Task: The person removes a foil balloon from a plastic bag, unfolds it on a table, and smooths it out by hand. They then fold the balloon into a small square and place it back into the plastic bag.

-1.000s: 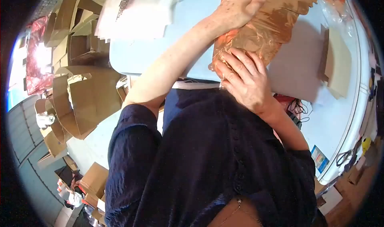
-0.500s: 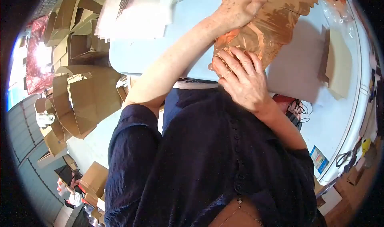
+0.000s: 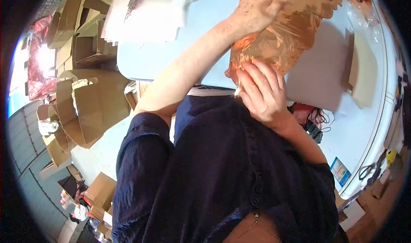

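Note:
A shiny copper-orange plastic bag or film (image 3: pixel 295 33) lies crumpled on the light blue table. My left hand (image 3: pixel 259 11) rests flat on its upper left part, thumb held apart from the fingers. At the near edge, my right hand (image 3: pixel 264 93) touches the film with its fingertips, the fingers slightly bent and a little apart. The film's near left corner (image 3: pixel 231 73) is bunched beside these fingers. Under and to the right of the film lies a grey-brown flat sheet (image 3: pixel 319 67).
Clear plastic bags (image 3: pixel 147 14) lie at the table's upper left. A cream cardboard piece (image 3: pixel 364 71), black cables (image 3: pixel 316 125) and a blue printed card (image 3: pixel 340 171) are on the right. Open cardboard boxes (image 3: pixel 100 104) stand at left. A person (image 3: pixel 80 211) is far off at lower left.
My right hand has shifted slightly down and right, its fingers closer together on the film's edge. My left hand has slid slightly right and stays flat on the film.

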{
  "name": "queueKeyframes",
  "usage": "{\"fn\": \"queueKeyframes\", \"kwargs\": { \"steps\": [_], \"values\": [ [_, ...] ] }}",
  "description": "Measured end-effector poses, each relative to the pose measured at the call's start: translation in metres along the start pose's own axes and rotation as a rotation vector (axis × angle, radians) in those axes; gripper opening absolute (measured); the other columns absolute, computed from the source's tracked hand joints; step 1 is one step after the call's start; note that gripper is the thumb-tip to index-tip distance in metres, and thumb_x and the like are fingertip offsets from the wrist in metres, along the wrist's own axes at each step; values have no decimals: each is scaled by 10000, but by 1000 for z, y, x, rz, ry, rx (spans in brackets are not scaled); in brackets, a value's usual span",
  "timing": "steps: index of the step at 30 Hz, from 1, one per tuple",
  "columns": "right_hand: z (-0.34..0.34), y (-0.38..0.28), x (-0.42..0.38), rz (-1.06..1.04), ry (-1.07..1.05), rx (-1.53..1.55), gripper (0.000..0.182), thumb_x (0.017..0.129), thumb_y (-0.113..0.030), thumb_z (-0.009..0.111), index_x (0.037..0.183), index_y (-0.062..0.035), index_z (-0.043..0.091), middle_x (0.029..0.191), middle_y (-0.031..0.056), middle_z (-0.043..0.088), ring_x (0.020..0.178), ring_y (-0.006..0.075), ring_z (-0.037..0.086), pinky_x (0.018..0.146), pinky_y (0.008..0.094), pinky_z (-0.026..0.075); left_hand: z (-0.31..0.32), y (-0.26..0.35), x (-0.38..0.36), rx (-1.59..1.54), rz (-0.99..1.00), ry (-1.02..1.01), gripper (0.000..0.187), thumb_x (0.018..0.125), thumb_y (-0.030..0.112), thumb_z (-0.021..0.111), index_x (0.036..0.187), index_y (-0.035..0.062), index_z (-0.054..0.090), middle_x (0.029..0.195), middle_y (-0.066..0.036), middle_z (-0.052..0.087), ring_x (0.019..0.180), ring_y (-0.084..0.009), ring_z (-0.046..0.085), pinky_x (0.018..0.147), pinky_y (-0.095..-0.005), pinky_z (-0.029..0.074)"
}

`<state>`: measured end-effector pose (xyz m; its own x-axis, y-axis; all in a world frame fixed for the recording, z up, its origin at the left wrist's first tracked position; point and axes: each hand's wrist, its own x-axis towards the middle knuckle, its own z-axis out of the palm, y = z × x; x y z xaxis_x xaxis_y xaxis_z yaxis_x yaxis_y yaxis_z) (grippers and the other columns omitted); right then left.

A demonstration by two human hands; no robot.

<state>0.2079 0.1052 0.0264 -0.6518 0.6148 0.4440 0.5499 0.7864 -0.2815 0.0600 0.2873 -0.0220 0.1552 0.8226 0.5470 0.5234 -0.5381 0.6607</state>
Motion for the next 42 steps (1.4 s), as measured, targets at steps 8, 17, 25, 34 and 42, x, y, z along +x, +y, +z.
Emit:
{"fn": "queueKeyframes", "kwargs": {
  "steps": [8,17,25,34,42],
  "values": [
    [10,-2,-1,-14,-44,-57,478,871,-250,748,1324,-110,690,1364,84,638,1296,281,574,1097,486,422,-1,7,2,12,-57,-23,615,1099,353,512,1553,-46,396,1613,-311,369,1546,-456,280,1277,-489,248],
    [8,-4,2,-6,-86,-85,511,855,-245,746,1347,-128,673,1363,75,627,1303,277,565,1101,482,416,-10,19,7,-25,-11,-22,584,1083,322,534,1528,-42,434,1608,-313,375,1527,-464,314,1269,-488,269],
    [8,-1,-1,-20,-23,-73,579,777,-223,801,1336,-118,689,1350,66,639,1261,270,582,1064,467,434,-48,40,38,-82,-55,-152,474,1090,275,511,1518,70,512,1599,-213,448,1477,-404,423,1223,-445,349],
    [8,-1,-2,-26,5,-69,575,789,-201,789,1346,-108,681,1368,74,626,1296,286,563,1081,491,437,-47,-9,27,508,206,-106,524,1089,336,521,1526,48,491,1564,-206,490,1474,-391,426,1218,-560,321],
    [5,-1,0,-27,13,-71,521,827,-215,776,1329,-110,683,1339,85,627,1291,283,570,1081,500,450,-28,4,16,632,156,-218,683,1041,535,521,1580,119,456,1630,-217,407,1534,-398,326,1231,-627,233]
  ]
}}
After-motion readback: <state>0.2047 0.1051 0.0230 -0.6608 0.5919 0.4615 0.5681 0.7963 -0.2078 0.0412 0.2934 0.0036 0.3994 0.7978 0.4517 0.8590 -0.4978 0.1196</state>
